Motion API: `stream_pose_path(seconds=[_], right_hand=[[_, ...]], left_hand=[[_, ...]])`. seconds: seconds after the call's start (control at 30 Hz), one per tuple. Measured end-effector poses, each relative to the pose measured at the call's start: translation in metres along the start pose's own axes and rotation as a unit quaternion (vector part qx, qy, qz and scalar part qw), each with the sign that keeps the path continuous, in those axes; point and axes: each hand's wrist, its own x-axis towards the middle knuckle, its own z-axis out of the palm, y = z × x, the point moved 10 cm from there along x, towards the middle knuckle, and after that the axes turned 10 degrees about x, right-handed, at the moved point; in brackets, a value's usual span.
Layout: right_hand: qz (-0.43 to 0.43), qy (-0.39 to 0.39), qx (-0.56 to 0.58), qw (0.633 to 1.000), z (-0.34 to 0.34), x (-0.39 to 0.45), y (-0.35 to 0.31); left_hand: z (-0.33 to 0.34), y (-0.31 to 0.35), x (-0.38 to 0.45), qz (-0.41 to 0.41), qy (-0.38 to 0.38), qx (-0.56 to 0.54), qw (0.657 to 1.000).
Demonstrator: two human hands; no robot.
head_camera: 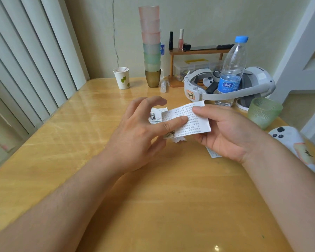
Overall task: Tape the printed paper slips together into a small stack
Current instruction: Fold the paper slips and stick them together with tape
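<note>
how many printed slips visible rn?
3, maybe more hidden. One printed slip is held between the left hand and right hand; a second slip lies behind the left fingers; a third slip pokes from under the right palm.

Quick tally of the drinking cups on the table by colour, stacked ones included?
Pink cups: 3
Green or teal cups in the stack: 3
Gold cup at the stack's base: 1
Textured green glass cup: 1
White paper cup: 1
Total: 9
</note>
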Motion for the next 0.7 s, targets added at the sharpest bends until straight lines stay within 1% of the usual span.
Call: stream_pose_path(seconds=[0.13, 0.27, 0.4, 0.53, 0.7], right_hand=[[-0.020, 0.042, -0.111, 0.993, -0.0079, -0.0015, -0.0024], [-0.024, 0.058, -0.157, 0.986, -0.0070, -0.0028, -0.0012], [-0.018, 0.055, -0.161, 0.985, -0.0042, -0.0031, 0.0004], [-0.011, 0.049, -0.122, 0.991, -0.0011, -0.0034, 0.0022], [-0.019, 0.048, -0.106, 0.993, 0.0013, -0.0039, 0.0018]], left_hand=[[0.0026, 0.0005, -0.0002, 0.001, -0.014, 0.022, 1.000], [0.0026, 0.0012, 0.0000, 0.002, -0.016, 0.031, 0.999], [0.0026, 0.0023, 0.0003, 0.003, -0.016, 0.039, 0.999], [-0.0007, 0.0017, 0.0007, -0.007, -0.008, 0.046, 0.999], [-0.0032, 0.0040, 0.0014, -0.011, 0.002, 0.060, 0.998]])
